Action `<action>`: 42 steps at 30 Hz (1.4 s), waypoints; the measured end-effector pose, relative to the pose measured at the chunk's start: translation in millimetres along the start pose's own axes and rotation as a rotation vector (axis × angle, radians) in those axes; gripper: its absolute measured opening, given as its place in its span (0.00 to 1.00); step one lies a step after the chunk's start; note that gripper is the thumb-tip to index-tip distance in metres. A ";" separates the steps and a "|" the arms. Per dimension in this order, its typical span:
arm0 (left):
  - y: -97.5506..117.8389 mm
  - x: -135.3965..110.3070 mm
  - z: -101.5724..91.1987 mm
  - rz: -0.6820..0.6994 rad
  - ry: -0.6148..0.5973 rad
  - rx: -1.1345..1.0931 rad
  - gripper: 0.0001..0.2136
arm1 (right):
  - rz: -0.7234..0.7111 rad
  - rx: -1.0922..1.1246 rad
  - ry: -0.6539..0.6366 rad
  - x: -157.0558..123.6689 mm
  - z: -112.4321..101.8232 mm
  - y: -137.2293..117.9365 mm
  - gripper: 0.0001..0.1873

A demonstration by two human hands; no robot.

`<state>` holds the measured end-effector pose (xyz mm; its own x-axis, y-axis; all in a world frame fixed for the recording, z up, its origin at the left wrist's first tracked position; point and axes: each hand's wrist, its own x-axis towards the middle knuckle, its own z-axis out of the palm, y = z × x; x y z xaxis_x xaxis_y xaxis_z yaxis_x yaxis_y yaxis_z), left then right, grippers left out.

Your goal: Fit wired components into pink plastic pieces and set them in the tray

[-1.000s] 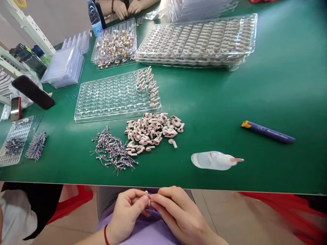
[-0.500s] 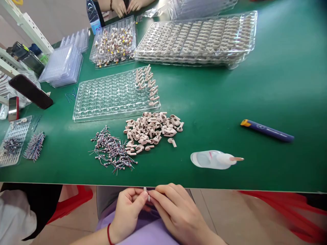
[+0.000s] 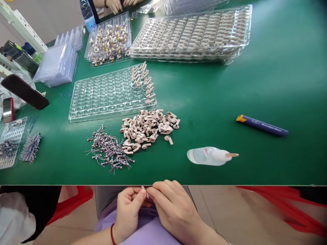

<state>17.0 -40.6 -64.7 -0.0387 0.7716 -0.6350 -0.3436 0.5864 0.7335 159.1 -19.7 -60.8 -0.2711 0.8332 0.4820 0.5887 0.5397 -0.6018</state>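
My left hand (image 3: 129, 208) is closed, thumb and fingertips pinching a small pale earbud shell (image 3: 143, 188) just below the table's front edge. Fingertips of my right hand (image 3: 173, 206) press together at the shell's other end, so most of it is hidden. Beyond my hands on the green table lies a heap of pale pink earbud shells (image 3: 145, 128). Touching its left side is a pile of tiny wired parts (image 3: 109, 149). Behind the heap, a clear pocketed tray (image 3: 99, 93) holds several shells (image 3: 149, 89) along its right side.
A soft squeeze bottle (image 3: 208, 156) lies at right, near a blue stick-like thing with a yellow end (image 3: 263, 126). Filled clear trays (image 3: 191, 37) are stacked at the back. Stacked blank trays (image 3: 56, 64) and a phone (image 3: 24, 90) stand left. A person's hands (image 3: 114, 5) show at the far edge.
The view has shifted slightly, so the table things sit a little further left and higher. My hands keep the same pinch on the earbud shell.
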 end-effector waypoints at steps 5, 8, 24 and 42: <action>-2.0 0.9 3.1 0.022 0.037 -0.058 0.15 | -0.012 -0.007 -0.002 2.8 0.0 0.7 0.16; -0.1 1.3 7.0 0.029 0.062 -0.095 0.15 | -0.018 -0.009 -0.009 4.1 0.0 0.8 0.17; 15.5 -1.1 -1.6 -0.055 -0.050 -0.001 0.16 | 0.009 0.086 -0.066 3.3 -8.7 1.5 0.15; 42.3 -11.0 -6.8 0.478 -0.158 0.580 0.07 | 0.091 0.312 -0.060 4.6 -28.7 4.7 0.11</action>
<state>-3.5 -26.0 -28.3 0.0900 0.9744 -0.2062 0.2257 0.1817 0.9571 182.5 -16.8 -43.2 -0.2777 0.8803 0.3847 0.3532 0.4660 -0.8113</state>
